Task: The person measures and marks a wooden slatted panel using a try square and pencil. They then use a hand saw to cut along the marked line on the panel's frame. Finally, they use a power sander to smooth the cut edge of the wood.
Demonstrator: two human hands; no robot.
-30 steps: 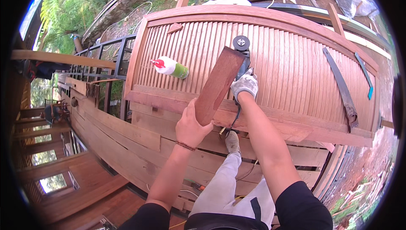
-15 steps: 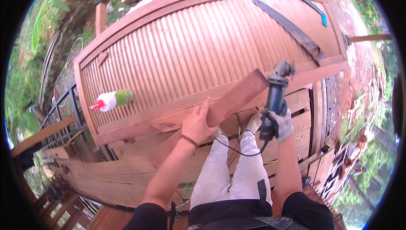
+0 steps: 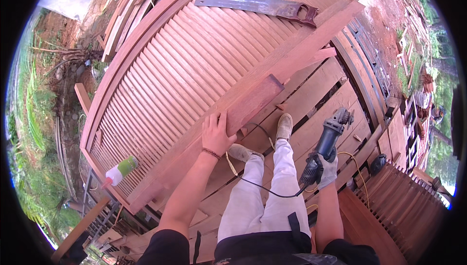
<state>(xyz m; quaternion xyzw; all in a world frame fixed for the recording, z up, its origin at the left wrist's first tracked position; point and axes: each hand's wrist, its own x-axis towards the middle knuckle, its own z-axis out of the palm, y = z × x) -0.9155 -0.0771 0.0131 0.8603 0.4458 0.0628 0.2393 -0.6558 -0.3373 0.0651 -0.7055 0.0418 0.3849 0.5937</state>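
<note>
Mostly the frame is filled by a big slatted panel (image 3: 194,65) of reddish wood, lying flat and running from the lower left to the upper right, with a plain rail (image 3: 292,53) along its near edge. Below it, across the centre and right, lies a deck (image 3: 321,94) of wide planks with gaps between them, where the person stands in pale trousers. At the lower right leans a second slatted piece (image 3: 413,211).

A short board (image 3: 253,102) lies on the rail near the centre, one end toward the upper right. The left hand (image 3: 215,136) rests flat on its near end, fingers (image 3: 211,121) spread and pressing down rather than curled around it.

A handsaw (image 3: 258,6) lies on the slats at the top centre, well apart from both hands.

The right hand (image 3: 325,166), in a grey glove, is closed around the body of an angle grinder (image 3: 325,143) at the centre right, held away from the board with its head pointing up and right over the deck. Its cord (image 3: 262,189) trails across the trousers.

A glue bottle (image 3: 120,170) with a green body and red tip lies on the slats at the lower left.

Judging by this, the board is placed and steadied on the rail, but the grinder is off the wood, so any grinding on it seems paused or not under way; no fresh marks can be made out.
</note>
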